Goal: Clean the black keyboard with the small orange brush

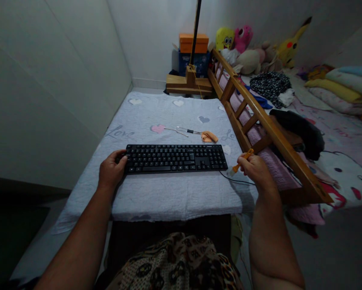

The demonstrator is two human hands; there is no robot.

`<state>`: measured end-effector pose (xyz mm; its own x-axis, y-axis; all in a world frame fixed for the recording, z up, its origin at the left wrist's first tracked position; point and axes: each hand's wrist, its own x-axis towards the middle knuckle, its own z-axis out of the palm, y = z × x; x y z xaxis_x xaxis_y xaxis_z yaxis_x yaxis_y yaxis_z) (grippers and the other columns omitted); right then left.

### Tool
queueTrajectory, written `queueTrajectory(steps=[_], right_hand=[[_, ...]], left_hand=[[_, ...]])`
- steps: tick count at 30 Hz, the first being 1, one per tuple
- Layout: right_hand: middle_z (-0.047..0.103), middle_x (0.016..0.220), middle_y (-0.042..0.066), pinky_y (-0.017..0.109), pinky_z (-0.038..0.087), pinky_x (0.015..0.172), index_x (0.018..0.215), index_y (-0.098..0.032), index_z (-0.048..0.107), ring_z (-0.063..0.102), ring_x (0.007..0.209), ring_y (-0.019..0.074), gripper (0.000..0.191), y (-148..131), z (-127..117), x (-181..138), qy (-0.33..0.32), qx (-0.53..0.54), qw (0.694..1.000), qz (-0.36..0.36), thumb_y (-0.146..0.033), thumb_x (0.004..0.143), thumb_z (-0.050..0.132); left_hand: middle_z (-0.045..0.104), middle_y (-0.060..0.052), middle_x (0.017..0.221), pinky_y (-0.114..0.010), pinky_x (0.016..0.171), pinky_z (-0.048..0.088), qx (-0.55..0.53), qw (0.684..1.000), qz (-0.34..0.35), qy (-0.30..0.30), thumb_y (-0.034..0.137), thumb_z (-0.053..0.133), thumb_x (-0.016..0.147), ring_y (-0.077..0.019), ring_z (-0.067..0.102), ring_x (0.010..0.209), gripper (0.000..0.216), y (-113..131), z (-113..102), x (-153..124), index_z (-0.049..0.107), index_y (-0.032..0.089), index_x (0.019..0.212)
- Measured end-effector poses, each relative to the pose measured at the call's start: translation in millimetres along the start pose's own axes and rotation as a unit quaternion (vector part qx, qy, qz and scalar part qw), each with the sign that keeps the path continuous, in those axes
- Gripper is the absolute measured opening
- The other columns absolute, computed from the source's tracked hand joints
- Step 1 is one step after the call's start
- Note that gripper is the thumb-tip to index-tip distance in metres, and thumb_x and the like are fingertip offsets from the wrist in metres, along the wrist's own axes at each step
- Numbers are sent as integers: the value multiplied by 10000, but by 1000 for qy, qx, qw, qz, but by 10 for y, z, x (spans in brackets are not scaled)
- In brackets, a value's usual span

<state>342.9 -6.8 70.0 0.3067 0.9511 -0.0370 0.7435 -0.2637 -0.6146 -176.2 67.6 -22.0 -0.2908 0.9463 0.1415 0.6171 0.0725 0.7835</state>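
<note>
A black computer keyboard [174, 158] lies across the cloth-covered table, its keys facing up. My left hand [112, 166] grips the keyboard's left end, the thumb along the edge and the fingers partly hidden. Right of the keyboard, my right hand [253, 166] holds a small brush [237, 166] by its orange handle, with pale bristles pointing down and left toward the table. Those bristles sit just off the keyboard's right end. From the keyboard's near right corner a black cable [239, 181] runs to the right beneath my right hand.
Behind the keyboard lie a thin metal tool with a dark sleeve [190, 131], a thin rod [181, 132] and a crumpled orange cloth [209, 137]. A wooden bed rail [253, 106] borders the table's right side. A pale panel [63, 80] stands at the left.
</note>
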Motion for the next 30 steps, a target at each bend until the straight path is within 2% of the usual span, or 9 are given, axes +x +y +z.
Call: queueTrajectory(steps=[3,7,11,14,23,30], right_hand=[[673,590,61,303,463,523,682,-215,660,635,532,204,384,-82,2,17,26,36,999,-20,-518,896,561],[726,693,56,300,508,561,904,-180,733,665,580,196,417,-290,138,130,44,129,989,-51,-582,866,629],[723,718,54,292,509,558,888,-174,720,663,602,187,441,-441,335,339,44,184,980,-61,-608,827,672],[690,665,24,279,473,519,851,-188,692,624,548,169,422,-519,447,494,40,208,976,-47,-609,821,677],[650,620,-3,245,409,504,773,-205,669,567,503,132,315,-677,624,745,-3,193,980,-46,-494,898,671],[698,683,34,265,425,597,811,-186,694,653,628,182,253,-671,582,812,-1,70,996,-53,-362,957,586]], left_hand=[[798,-68,1143,-422,1051,571,-1,1000,-4,-2,435,622,853,-280,745,1075,371,1,1,2,752,249,1146],[792,-65,1137,-417,1056,570,-3,1000,-8,-2,443,624,847,-276,741,1073,382,17,-3,-1,747,246,1150],[789,-60,1106,-400,1036,575,-3,1000,-12,-2,429,625,838,-267,740,1052,374,37,-8,-4,746,241,1138],[788,-68,1110,-400,1033,574,-2,1000,-13,-2,445,621,839,-266,741,1042,401,46,-7,-6,749,228,1151],[792,-66,1116,-387,1011,583,3,1000,-10,-6,452,606,837,-268,748,1042,446,32,-3,-2,758,226,1190],[793,-75,1147,-408,1044,572,5,1000,-6,-5,467,604,849,-276,746,1069,466,-21,12,8,764,223,1213]])
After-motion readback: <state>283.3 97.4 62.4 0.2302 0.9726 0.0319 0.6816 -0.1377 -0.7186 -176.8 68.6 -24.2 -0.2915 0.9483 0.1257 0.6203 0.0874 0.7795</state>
